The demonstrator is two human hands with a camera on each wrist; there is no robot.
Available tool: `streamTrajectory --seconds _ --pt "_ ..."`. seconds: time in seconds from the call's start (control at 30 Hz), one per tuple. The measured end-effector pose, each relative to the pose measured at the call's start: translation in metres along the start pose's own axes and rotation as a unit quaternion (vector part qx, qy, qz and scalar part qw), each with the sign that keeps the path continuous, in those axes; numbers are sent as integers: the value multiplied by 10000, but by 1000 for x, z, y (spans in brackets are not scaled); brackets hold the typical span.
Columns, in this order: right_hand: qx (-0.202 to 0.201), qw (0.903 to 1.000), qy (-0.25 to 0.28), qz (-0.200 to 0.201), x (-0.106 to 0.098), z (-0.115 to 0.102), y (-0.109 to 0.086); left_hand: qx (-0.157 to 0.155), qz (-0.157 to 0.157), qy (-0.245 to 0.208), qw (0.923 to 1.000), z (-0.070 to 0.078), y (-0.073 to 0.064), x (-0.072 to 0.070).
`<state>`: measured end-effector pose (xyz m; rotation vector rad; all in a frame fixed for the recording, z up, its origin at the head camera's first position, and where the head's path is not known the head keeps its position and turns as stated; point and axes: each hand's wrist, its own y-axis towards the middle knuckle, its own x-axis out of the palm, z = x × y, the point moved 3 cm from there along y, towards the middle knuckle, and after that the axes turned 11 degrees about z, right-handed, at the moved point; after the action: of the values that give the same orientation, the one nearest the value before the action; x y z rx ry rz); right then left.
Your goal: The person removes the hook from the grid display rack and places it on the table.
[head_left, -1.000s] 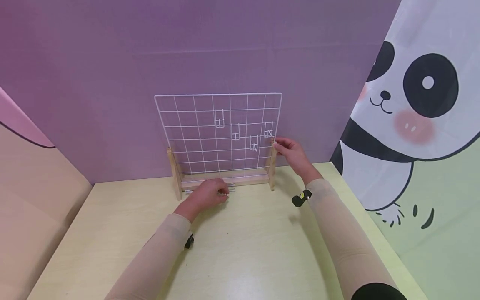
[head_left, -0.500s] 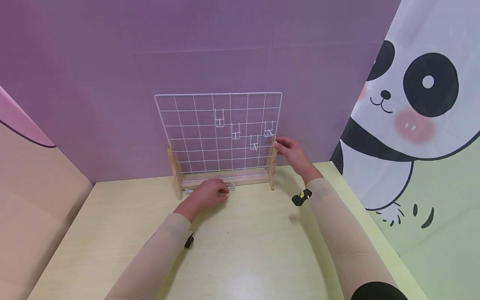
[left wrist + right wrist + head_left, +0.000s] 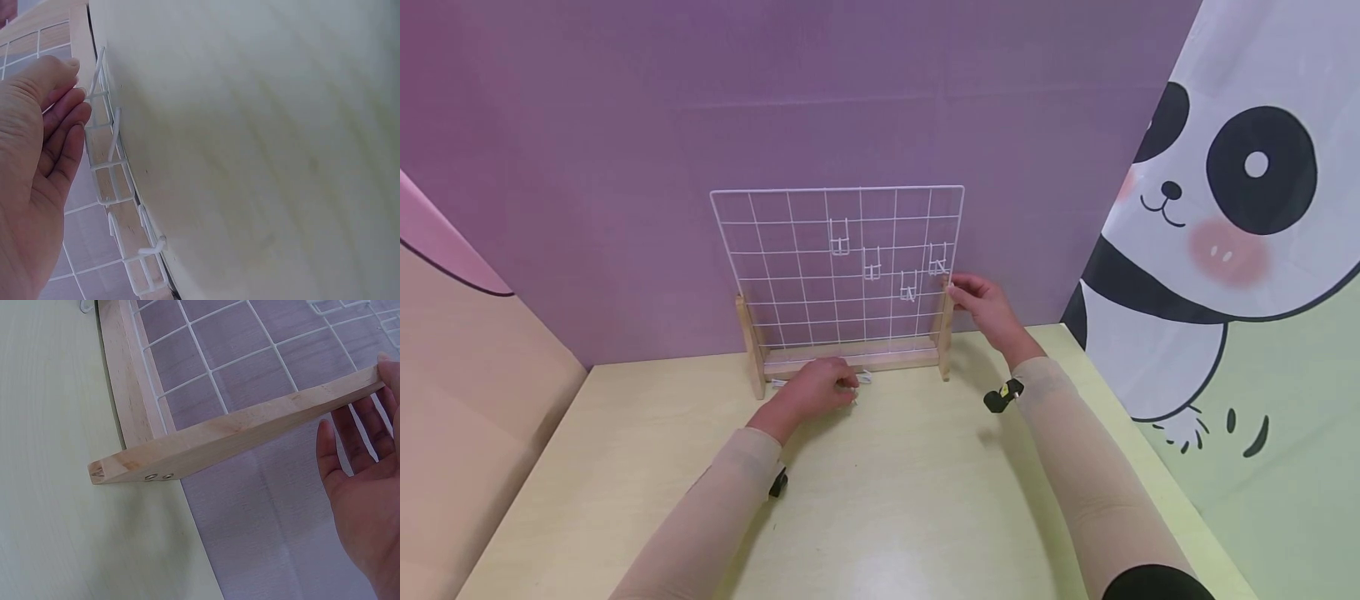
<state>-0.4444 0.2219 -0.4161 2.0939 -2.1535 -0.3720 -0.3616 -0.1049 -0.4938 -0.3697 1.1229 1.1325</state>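
A white wire grid panel [image 3: 808,252] stands upright in a wooden stand [image 3: 944,342] at the back of the table. Several white wire hooks [image 3: 839,252] hang on its right half. Low before the base rail, my left hand [image 3: 812,389] reaches with bent fingers. Its fingertips are right at a loose wire hook [image 3: 116,131]; I cannot tell whether they pinch it. Another loose hook [image 3: 147,251] lies beside that one. My right hand [image 3: 988,310] grips the top of the stand's right post [image 3: 237,422], thumb on the front edge and fingers behind.
The pale wooden table [image 3: 880,492] runs toward me from the stand. A purple backdrop [image 3: 625,150] rises close behind the panel. On the right a panda-printed cloth [image 3: 1247,350] borders the table.
Near my left fingertips, the visible end of a loose hook has shifted slightly. My right hand keeps its hold on the post, and the panel stands as before.
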Motion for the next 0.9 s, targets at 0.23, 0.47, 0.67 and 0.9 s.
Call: streamTrajectory --seconds 0.23,0.47,0.67,0.9 --pt "13 10000 10 -18 1 0 -1 10 135 -105 9999 0 -3 -2" --pt "59 10000 9 13 1 1 -1 -28 419 -350 9985 -2 -3 -7" --pt "26 10000 75 32 1 2 0 -177 603 -428 9971 -1 -3 -14" --pt "-50 9998 164 57 1 3 0 -443 1067 -431 9924 3 1 -26"
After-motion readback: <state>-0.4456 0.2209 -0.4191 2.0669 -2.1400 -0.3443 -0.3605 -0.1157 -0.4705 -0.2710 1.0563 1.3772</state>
